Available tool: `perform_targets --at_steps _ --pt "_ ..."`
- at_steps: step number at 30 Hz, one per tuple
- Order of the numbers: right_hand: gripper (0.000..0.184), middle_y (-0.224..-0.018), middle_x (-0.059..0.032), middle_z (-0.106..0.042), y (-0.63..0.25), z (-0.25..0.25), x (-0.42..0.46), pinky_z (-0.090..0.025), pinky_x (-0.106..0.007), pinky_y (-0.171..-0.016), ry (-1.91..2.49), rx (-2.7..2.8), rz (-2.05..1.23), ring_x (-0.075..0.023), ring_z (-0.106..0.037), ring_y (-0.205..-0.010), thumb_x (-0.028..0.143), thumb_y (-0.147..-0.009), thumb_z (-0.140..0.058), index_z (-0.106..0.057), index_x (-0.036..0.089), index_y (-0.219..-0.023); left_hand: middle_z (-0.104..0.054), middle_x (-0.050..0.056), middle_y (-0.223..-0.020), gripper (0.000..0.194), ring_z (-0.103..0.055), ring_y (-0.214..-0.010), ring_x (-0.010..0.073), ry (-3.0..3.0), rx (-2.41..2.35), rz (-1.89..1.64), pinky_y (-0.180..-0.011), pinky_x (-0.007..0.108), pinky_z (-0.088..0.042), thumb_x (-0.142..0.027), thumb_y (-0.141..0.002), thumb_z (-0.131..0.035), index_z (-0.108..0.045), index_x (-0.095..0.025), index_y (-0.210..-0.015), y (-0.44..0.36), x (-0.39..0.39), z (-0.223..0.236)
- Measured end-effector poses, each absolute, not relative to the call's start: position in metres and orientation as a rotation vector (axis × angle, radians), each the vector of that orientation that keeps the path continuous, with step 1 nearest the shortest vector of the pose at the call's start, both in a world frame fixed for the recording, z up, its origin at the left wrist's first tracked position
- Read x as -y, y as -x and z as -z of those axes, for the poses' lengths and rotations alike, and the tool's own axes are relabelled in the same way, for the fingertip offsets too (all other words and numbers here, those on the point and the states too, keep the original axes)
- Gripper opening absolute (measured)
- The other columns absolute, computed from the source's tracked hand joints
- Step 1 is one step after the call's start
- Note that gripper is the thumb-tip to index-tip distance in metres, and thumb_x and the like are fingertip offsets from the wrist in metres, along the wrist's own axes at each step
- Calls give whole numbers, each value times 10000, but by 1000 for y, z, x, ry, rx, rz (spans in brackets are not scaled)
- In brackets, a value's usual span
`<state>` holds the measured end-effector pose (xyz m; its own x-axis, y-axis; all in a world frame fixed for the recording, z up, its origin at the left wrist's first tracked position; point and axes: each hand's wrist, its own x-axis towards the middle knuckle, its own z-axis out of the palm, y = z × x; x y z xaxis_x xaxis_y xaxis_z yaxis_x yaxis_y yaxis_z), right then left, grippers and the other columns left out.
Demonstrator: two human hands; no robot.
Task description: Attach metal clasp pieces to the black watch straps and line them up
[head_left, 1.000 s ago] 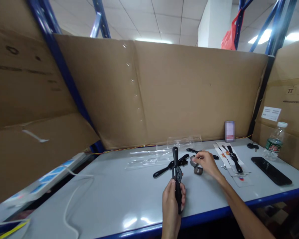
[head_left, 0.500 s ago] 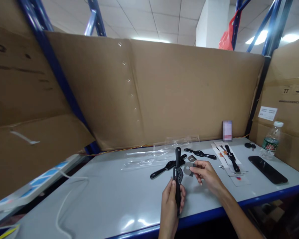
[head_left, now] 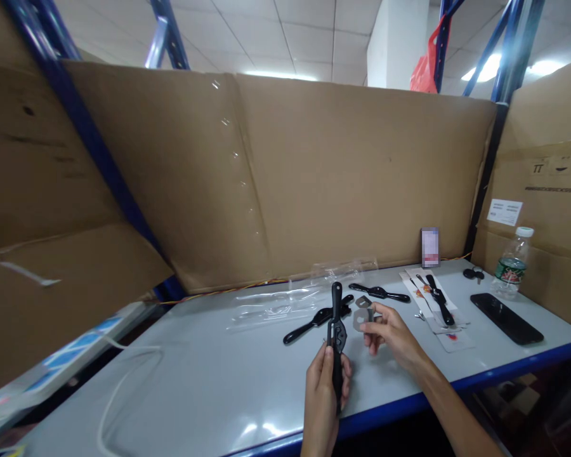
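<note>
My left hand [head_left: 324, 386] grips the lower handle of a black two-handled tool [head_left: 337, 330] and holds it upright above the table's front edge. My right hand [head_left: 389, 333] pinches a small grey metal plate with a hole [head_left: 360, 319] close to the tool's middle. Behind them on the grey table [head_left: 209, 374] lie two more black tools of the same kind, one slanted [head_left: 314, 322] and one flat [head_left: 379, 292]. Another small grey plate [head_left: 363, 302] rests between them.
Clear plastic bags [head_left: 285, 301] lie by the cardboard back wall [head_left: 276, 171]. To the right are printed cards with a black tool [head_left: 438, 301], a black phone [head_left: 506, 317], a water bottle [head_left: 510, 263] and a small black item [head_left: 472, 274]. A white cable [head_left: 124, 374] curls at left.
My right hand picked the grey plate up from the table and carried it toward the tool held in my left hand. The view drifted slightly left and down.
</note>
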<state>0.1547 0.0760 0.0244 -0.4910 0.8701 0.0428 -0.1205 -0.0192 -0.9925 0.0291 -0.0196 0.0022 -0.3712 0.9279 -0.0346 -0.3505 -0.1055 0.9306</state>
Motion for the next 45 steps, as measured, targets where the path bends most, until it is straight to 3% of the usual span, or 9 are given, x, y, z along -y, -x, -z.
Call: perform_targets --at_steps 4,7,10,15,22,27,34,40,45 --pt "349 -553 73 -500 -156 -22 -80 -359 -188 -357 821 1465 -1500 -60 -401 -410 413 -608 -813 -566 182 -695 -528 -36 -540 577 -364 -354 39 -740 -1166 -1663 -310 141 -209 -726 -685 -699 -559 -166 -665 -30 21 -2" --pt "354 -636 41 -526 -157 -24 -78 -361 -170 -387 821 1474 -1455 -75 -467 -513 421 -607 -822 -585 169 -680 -499 -36 -516 583 -355 -356 43 -770 -1167 -1655 -313 148 -210 -728 -700 -685 -556 -164 -633 -29 21 -1" --pt "449 -643 36 -557 -157 -25 -75 -395 -182 -377 791 1518 -1511 -106 -534 -510 591 -699 -748 -557 193 -781 -453 -40 -460 623 -338 -348 49 -795 -1210 -1637 -320 157 -207 -769 -705 -642 -570 -158 -603 -29 20 1" --pt "512 -463 132 -349 -156 -25 -69 -292 -166 -299 793 1602 -1547 -49 -291 -315 705 -773 -654 -514 216 -828 -378 -51 -393 696 -304 -339 54 -854 -1318 -1617 -340 170 -202 -836 -693 -577 -575 -154 -553 -29 18 3" --pt "476 -507 88 -554 -157 -26 -67 -316 -165 -350 705 1753 -1614 -69 -384 -355 581 -789 -689 -490 208 -1008 -462 -32 -438 652 -329 -334 86 -973 -1374 -1648 -345 222 -224 -834 -743 -526 -535 -200 -590 -33 17 8" --pt "429 -482 110 -529 -154 -21 -67 -266 -163 -323 796 1799 -1467 -67 -368 -317 521 -794 -704 -446 228 -971 -450 -22 -434 661 -387 -407 117 -1041 -1431 -1655 -421 249 -308 -849 -710 -546 -538 -204 -564 -32 13 10" --pt "408 -497 87 -579 -154 -22 -68 -281 -158 -306 771 1812 -1508 -63 -381 -310 486 -779 -721 -464 217 -947 -423 -63 -486 558 -317 -427 96 -1120 -1350 -1524 -414 227 -238 -716 -734 -669 -639 -163 -803 -31 15 7" --pt "498 -546 47 -616 -156 -22 -69 -371 -185 -343 739 1716 -1661 -97 -491 -365 590 -755 -724 -541 187 -983 -411 -60 -435 560 -317 -389 85 -1087 -1327 -1568 -393 214 -236 -735 -722 -659 -567 -186 -666 -32 17 5" --pt "442 -649 -17 -656 -157 -26 -67 -395 -187 -387 695 1767 -1697 -93 -544 -449 589 -771 -707 -605 159 -761 -406 -74 -414 553 -277 -345 65 -979 -1334 -1586 -341 192 -190 -732 -710 -669 -564 -190 -682 -32 17 5"
